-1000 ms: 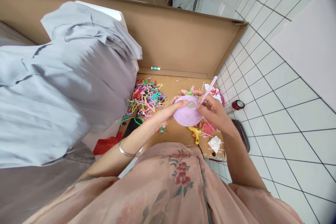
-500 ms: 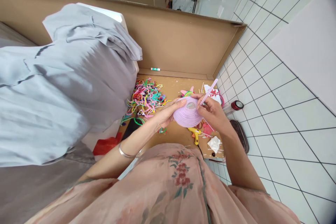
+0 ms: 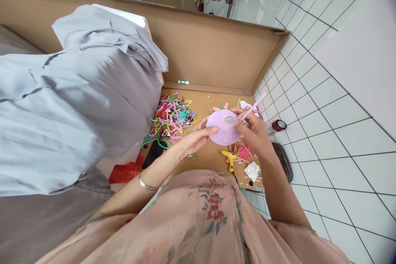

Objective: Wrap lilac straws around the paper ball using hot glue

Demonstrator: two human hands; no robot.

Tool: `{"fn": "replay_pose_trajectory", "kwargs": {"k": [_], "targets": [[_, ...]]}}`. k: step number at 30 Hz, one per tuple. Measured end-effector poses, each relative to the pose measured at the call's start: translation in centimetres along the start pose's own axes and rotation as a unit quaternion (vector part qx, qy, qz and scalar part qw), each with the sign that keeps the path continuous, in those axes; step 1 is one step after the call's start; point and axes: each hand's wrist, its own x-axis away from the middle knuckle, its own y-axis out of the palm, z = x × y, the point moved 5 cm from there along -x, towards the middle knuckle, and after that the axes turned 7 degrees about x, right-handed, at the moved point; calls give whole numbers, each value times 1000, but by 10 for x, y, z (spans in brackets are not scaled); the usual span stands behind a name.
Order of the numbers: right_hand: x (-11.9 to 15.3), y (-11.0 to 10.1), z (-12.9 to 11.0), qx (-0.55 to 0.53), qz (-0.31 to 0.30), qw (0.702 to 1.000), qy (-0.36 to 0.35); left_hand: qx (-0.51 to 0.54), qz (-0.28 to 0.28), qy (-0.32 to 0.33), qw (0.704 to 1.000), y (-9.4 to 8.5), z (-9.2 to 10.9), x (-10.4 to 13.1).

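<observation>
A lilac dome of coiled pipe cleaner [image 3: 225,134], with a small pale opening near its top, is held up above the table. My left hand [image 3: 199,136] grips its left edge, thumb on the outside. At its right edge, my right hand [image 3: 252,128] pinches the lilac pipe cleaner strip [image 3: 258,102], whose free end sticks out up and to the right. Beneath the hands a yellow glue gun [image 3: 229,159] lies on the table, with pink-handled pieces and scissors beside it, partly covered by my right hand.
A heap of colourful pipe cleaners [image 3: 175,115] lies on the table's left. A glue stick [image 3: 183,82] rests by the cardboard wall [image 3: 213,49]. Crumpled tissue [image 3: 252,171] is at front right; a red-capped jar [image 3: 278,126] stands by the tiled wall. Grey cloth [image 3: 102,82] bulks at left.
Both hands have shifted slightly to the right with the lilac dome, which has turned a little. The strip's free end now points further right.
</observation>
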Motion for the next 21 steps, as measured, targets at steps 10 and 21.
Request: {"fn": "replay_pose_trajectory", "kwargs": {"k": [10,21], "targets": [[5,13,7,37,57,997,-23,27,63,53,996,-2,-7,6],[16,18,-12,121,82,987,-59,18,28,92,995,10,-7,10]]}}
